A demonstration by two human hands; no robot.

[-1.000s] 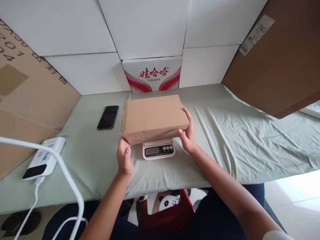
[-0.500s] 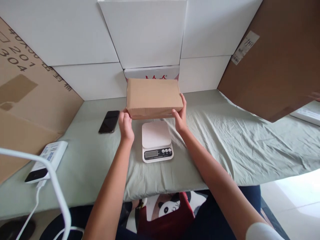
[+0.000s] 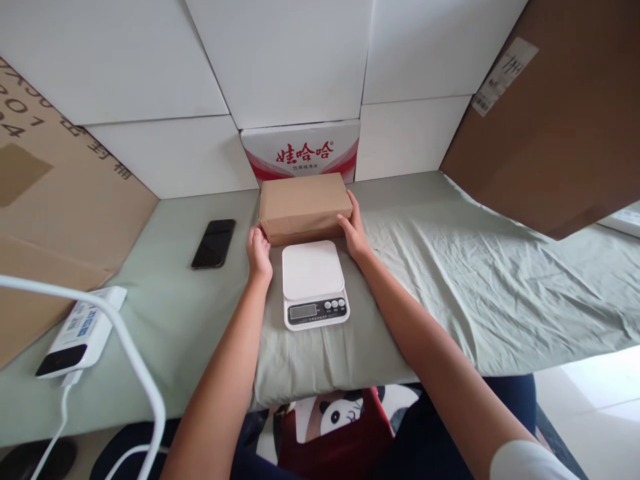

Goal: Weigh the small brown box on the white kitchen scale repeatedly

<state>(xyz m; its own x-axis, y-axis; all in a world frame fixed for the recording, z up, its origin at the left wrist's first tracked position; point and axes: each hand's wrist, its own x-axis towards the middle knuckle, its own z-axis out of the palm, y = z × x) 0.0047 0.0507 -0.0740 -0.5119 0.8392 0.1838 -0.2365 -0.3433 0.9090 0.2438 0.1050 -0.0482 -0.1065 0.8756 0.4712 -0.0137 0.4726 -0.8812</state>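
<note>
A brown cardboard box sits behind the kitchen scale, at the back of the cloth-covered table. My left hand grips its near left corner, and my right hand is closed around its right end, thumb on the front face. Just in front of the box lies the white kitchen scale, its platform bare and its display and buttons facing me. Whether the box's underside rests fully on the cloth is hidden.
A black phone lies to the left. Farther left are a white power bank with a cable and a large carton. White panels and a red-and-white printed carton stand behind. A big brown carton is at right.
Both hands have lowered the cardboard box toward the tabletop behind the scale, uncovering the red lettering on the carton behind. The view has shifted slightly.
</note>
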